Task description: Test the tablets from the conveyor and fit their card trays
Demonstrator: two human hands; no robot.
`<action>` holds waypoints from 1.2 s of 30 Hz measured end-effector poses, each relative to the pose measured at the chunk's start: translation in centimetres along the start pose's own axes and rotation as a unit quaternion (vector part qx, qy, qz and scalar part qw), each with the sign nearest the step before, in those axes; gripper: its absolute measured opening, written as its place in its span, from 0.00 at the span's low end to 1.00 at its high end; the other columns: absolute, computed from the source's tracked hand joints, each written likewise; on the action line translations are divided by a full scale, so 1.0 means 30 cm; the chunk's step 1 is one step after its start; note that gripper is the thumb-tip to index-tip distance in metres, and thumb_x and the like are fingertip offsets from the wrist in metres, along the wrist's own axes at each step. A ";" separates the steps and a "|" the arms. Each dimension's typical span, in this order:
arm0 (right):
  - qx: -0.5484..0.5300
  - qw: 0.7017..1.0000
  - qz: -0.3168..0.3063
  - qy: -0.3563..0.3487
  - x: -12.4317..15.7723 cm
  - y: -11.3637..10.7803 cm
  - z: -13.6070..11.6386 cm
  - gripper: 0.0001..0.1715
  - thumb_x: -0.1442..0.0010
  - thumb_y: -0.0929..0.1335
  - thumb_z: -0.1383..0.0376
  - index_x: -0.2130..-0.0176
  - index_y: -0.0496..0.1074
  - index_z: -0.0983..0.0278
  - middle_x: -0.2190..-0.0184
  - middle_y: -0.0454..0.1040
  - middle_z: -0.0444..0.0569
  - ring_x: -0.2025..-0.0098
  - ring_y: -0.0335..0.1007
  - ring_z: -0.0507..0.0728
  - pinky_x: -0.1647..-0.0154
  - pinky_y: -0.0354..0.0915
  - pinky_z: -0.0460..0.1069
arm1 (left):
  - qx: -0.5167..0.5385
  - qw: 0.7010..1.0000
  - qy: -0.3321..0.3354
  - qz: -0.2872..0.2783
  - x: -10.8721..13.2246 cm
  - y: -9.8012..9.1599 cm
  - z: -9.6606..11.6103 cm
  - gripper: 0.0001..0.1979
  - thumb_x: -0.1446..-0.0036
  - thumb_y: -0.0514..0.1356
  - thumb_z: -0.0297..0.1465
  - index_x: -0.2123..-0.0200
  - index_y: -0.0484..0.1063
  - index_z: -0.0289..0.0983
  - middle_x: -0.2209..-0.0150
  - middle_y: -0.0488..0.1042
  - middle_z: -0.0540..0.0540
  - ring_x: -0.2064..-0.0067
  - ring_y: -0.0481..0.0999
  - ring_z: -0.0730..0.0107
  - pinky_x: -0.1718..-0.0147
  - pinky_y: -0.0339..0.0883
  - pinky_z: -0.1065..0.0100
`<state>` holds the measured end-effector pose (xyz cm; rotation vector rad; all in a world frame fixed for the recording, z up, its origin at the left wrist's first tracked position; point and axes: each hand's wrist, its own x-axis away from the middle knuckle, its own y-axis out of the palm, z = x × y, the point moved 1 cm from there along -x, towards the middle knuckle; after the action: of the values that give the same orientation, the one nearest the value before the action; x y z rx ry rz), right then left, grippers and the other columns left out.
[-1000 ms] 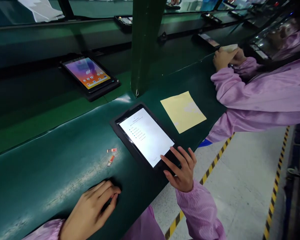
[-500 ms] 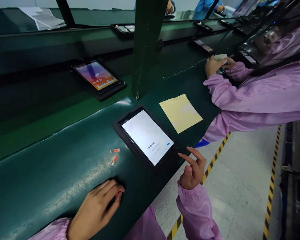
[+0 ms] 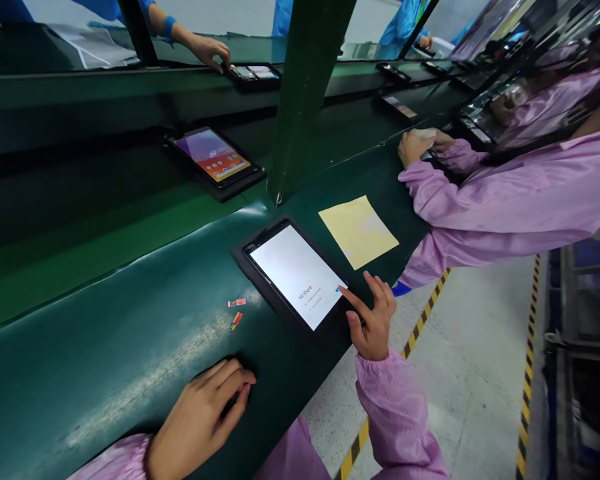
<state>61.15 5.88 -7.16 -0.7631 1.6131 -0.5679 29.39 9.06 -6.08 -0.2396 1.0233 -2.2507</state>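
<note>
A tablet [image 3: 295, 273] with a white "Hi there" screen lies on a dark pad on the green bench [image 3: 145, 300]. My right hand [image 3: 373, 317] has its index fingertip at the small blue button near the screen's right corner; its fingers are apart and it holds nothing. My left hand [image 3: 205, 413] rests on the bench nearer to me, fingers curled and pressed together, and whether anything is between them is hidden. Two small red and yellow pieces [image 3: 237, 303] lie left of the tablet. Beyond its right side is a yellow sheet [image 3: 359, 232].
Another tablet [image 3: 213, 157] with a colourful screen sits on the lower track behind a green post [image 3: 305, 100]. At the right, a person's pink sleeves [image 3: 510, 193] reach over the bench. Across the line, a person's hand [image 3: 210, 50] touches an opened device [image 3: 255, 73].
My right hand has moved left and its index finger has come onto the screen corner. A person's arm has appeared across the line. The view has shifted slightly.
</note>
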 end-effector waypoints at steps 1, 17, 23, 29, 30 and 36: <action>0.001 1.000 0.001 0.000 0.004 0.002 0.001 0.23 0.32 0.57 0.55 0.51 0.75 0.57 0.37 0.60 0.51 0.37 0.56 0.67 0.38 0.52 0.66 | 0.001 1.000 -0.001 -0.002 0.002 0.001 -0.001 0.08 0.35 0.51 0.27 0.57 0.68 0.42 0.64 0.72 0.50 0.64 0.75 0.73 0.66 0.69 0.71; 0.002 1.000 0.009 -0.006 0.020 0.014 0.001 0.22 0.33 0.58 0.56 0.44 0.70 0.55 0.42 0.65 0.52 0.41 0.62 0.65 0.39 0.54 0.65 | 0.013 1.000 -0.004 -0.006 -0.001 -0.001 -0.002 0.08 0.36 0.51 0.26 0.57 0.68 0.41 0.65 0.72 0.50 0.65 0.75 0.73 0.66 0.69 0.71; -0.023 0.998 0.050 0.011 0.021 0.016 -0.002 0.23 0.33 0.58 0.56 0.45 0.71 0.58 0.44 0.66 0.54 0.43 0.64 0.65 0.41 0.57 0.66 | 0.010 1.000 -0.003 -0.004 -0.002 -0.003 -0.001 0.09 0.36 0.51 0.25 0.57 0.68 0.41 0.64 0.72 0.50 0.64 0.75 0.73 0.66 0.69 0.71; -0.029 0.999 0.042 0.015 0.027 0.021 0.000 0.22 0.33 0.58 0.56 0.46 0.71 0.59 0.44 0.66 0.55 0.43 0.64 0.66 0.41 0.57 0.66 | 0.012 1.000 0.003 -0.002 -0.007 -0.010 0.007 0.09 0.36 0.51 0.25 0.56 0.67 0.41 0.65 0.72 0.50 0.65 0.75 0.73 0.67 0.68 0.72; -0.028 0.999 0.043 0.015 0.027 0.021 0.001 0.23 0.33 0.58 0.56 0.45 0.70 0.59 0.44 0.65 0.55 0.43 0.64 0.66 0.41 0.57 0.66 | 0.011 1.000 0.002 -0.001 -0.005 -0.010 0.006 0.09 0.36 0.50 0.25 0.57 0.68 0.41 0.65 0.72 0.50 0.65 0.75 0.73 0.67 0.69 0.72; 0.007 1.000 -0.006 -0.003 0.027 0.021 0.005 0.21 0.34 0.59 0.58 0.46 0.71 0.58 0.42 0.64 0.53 0.41 0.62 0.65 0.39 0.54 0.66 | 0.012 1.000 -0.001 -0.005 -0.002 -0.003 0.000 0.09 0.35 0.50 0.26 0.57 0.68 0.41 0.64 0.72 0.49 0.64 0.75 0.72 0.66 0.69 0.71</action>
<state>61.14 5.70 -8.19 -0.7654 1.5980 -0.5843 29.39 9.13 -6.00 -0.2382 0.9961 -2.2698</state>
